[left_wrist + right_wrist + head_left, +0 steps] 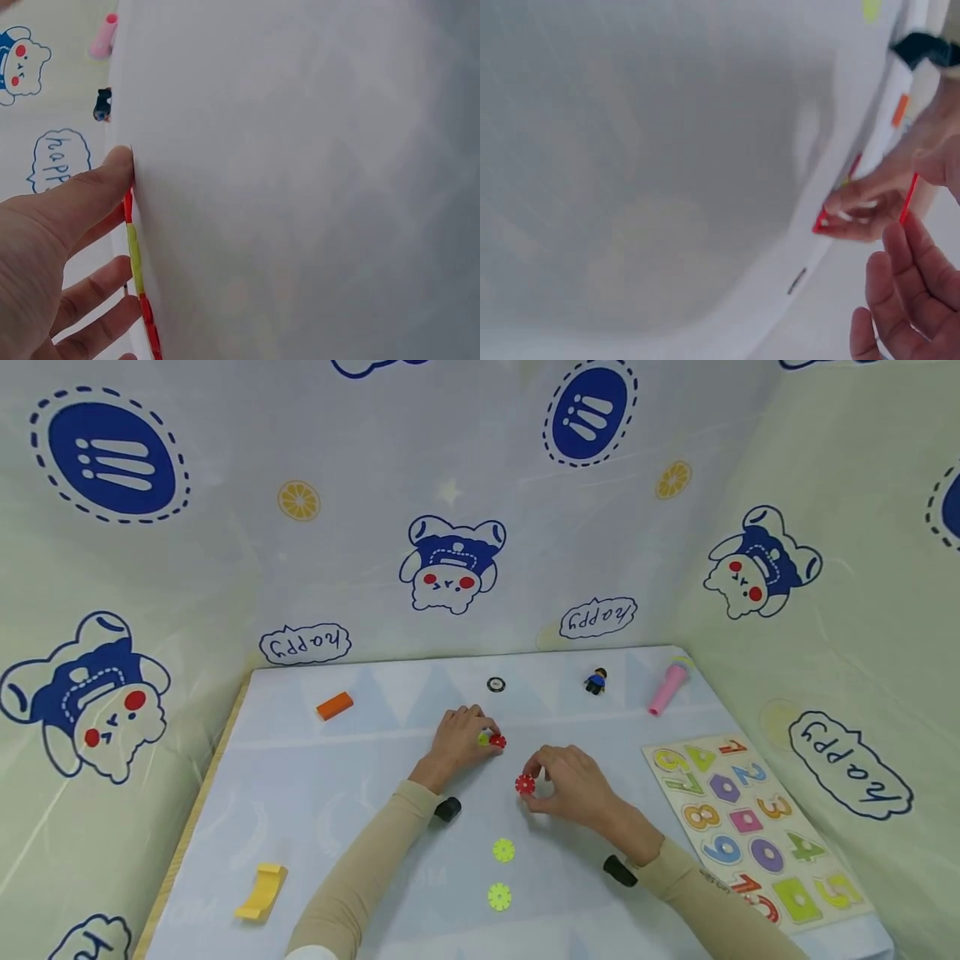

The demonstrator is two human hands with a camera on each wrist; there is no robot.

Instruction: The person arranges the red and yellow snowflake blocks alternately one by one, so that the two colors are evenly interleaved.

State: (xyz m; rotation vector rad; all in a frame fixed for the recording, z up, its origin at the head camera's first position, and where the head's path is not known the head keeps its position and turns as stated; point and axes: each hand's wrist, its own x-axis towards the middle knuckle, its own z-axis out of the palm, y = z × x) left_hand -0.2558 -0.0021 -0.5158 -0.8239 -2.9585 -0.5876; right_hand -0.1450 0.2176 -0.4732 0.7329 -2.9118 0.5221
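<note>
My left hand (463,733) pinches a small red notched disc (498,741) between thumb and fingers. In the left wrist view that piece lines up with a yellow-green disc (135,259) and a second red disc (150,322), like a row joined at the edges. To the right and nearer, my right hand (572,785) pinches a separate red notched disc (525,785); the right wrist view shows this red disc (910,196) edge-on between thumb and fingertips. The two hands are apart. Two loose yellow-green notched discs (503,850) lie on the table in front.
Along the table's (300,760) back are an orange block (334,706), a black-and-white round piece (496,685), a toy figure (596,681) and a pink tube (667,687). A number puzzle board (750,843) lies right, a yellow curved block (262,892) left. Black bands circle the wrists.
</note>
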